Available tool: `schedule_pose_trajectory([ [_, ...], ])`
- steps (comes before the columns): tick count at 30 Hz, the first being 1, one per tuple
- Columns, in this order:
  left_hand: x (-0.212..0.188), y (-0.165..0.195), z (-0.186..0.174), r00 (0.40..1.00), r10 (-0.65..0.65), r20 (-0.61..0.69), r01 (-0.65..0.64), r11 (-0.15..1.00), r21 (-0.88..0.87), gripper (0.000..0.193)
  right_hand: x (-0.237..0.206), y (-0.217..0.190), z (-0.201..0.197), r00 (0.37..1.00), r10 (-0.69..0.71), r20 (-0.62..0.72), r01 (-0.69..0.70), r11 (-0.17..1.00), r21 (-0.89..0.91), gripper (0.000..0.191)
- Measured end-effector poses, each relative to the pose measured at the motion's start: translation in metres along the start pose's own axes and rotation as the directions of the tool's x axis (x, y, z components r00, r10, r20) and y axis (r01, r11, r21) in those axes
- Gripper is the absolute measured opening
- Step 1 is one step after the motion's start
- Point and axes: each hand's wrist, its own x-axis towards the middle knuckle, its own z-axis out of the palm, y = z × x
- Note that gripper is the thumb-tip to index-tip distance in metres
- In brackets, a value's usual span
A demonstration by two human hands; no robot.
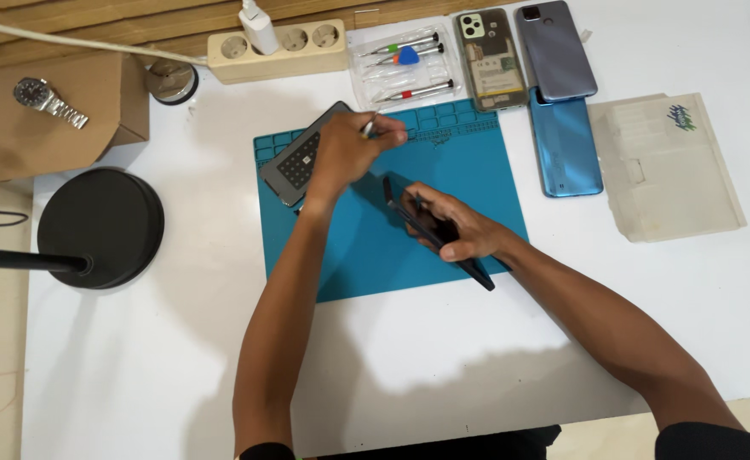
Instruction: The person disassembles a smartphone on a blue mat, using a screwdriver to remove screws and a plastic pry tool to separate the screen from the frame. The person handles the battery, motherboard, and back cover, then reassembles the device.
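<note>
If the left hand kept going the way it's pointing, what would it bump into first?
Probably the clear tool tray with small screwdrivers, past the blue mat's top edge. The left hand points up and right toward it, though height is hard to judge.

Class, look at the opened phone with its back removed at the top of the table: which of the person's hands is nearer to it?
Left. The left hand is just left of and below the opened phone; the right hand lies lower on the blue mat.

The mat (375, 247) under my hands looks matt blue rubber. Just right of it, one phone back (566, 153) is glossy blue plastic. Far left of the mat, a metal watch (47, 100) shines on matt cardboard (60, 136).
</note>
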Motion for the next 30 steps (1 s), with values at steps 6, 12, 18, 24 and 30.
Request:
schedule_pose_trajectory([
  [6, 0.032, 0.016, 0.028, 0.999, 0.016, -0.039, -0.017, 1.000, -0.013, 0.017, 0.003, 0.001, 0.007, 0.997, -0.065, -0.032, 0.061, 0.992, -0.114, 0.104],
  [12, 0.037, 0.022, 0.042, 0.998, -0.044, -0.039, 0.049, 0.991, 0.124, 0.015, 0.004, -0.001, 0.009, 0.998, -0.055, -0.031, 0.052, 0.992, -0.115, 0.104],
  [18, 0.036, 0.025, 0.043, 0.994, 0.029, -0.109, -0.010, 0.987, 0.163, 0.022, 0.003, 0.000, 0.008, 0.994, -0.079, -0.069, 0.067, 0.985, -0.160, 0.104],
  [24, 0.026, 0.019, 0.027, 0.993, -0.005, -0.114, 0.026, 0.983, 0.182, 0.037, 0.001, 0.004, 0.004, 0.990, -0.087, -0.111, 0.083, 0.995, -0.047, 0.105],
  [30, -0.013, -0.023, 0.010, 0.946, 0.278, -0.166, -0.177, 0.873, 0.455, 0.021, 0.005, 0.003, 0.005, 0.962, -0.007, -0.273, 0.037, 0.994, 0.107, 0.096],
])
